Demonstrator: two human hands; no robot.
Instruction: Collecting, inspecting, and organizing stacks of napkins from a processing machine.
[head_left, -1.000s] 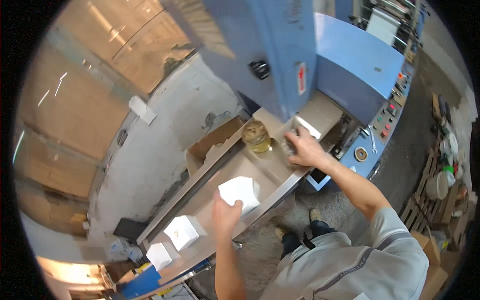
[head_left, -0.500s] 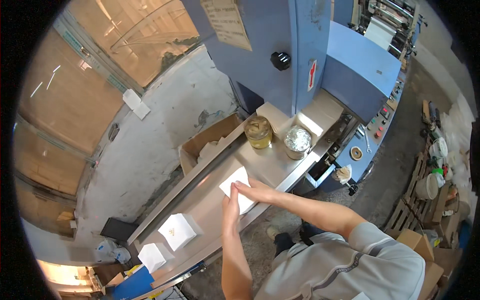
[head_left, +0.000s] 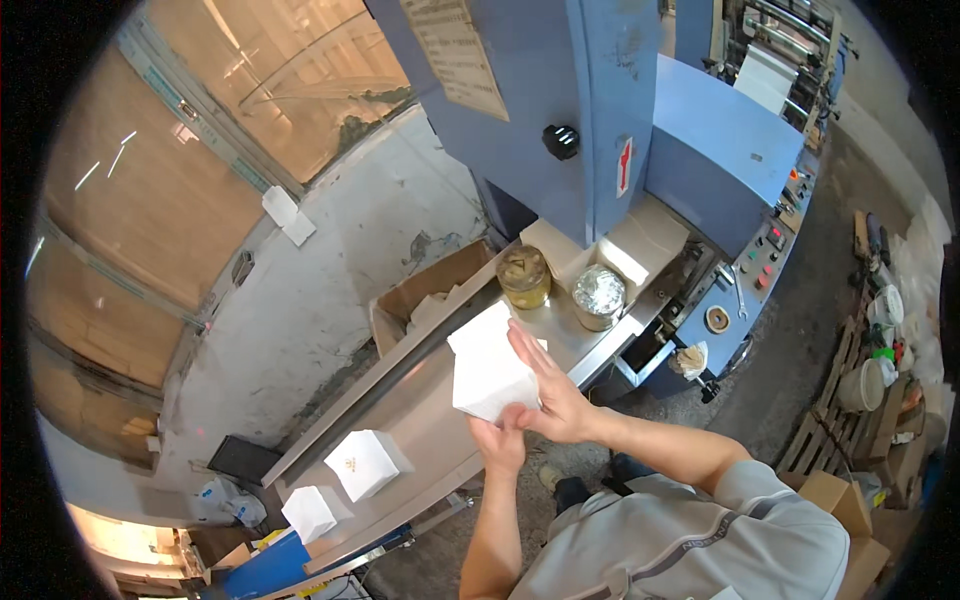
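Both my hands hold a white block-shaped stack of folded paper napkins [head_left: 492, 365] up over the metal chute. My right hand [head_left: 555, 402] lies along its right side, fingers pointing up and away. Below, my left hand [head_left: 499, 443] grips the near lower edge, its fingers partly hidden by the stack. Farther down the chute stand two more white stacks: a larger one with a small gold print [head_left: 362, 464] and a smaller one [head_left: 309, 513] near the end.
On the chute [head_left: 425, 385] stand a jar of yellowish contents [head_left: 524, 278] and a foil-topped container [head_left: 599, 292]. A blue machine [head_left: 520, 120] rises behind them. Left of the chute sits an open cardboard box [head_left: 400, 290]; a wooden pallet [head_left: 825, 410] lies on the right.
The napkin stack has been raised from low over the chute and tipped, showing more of its faces. My right hand has spread along its side. The view has shifted slightly.
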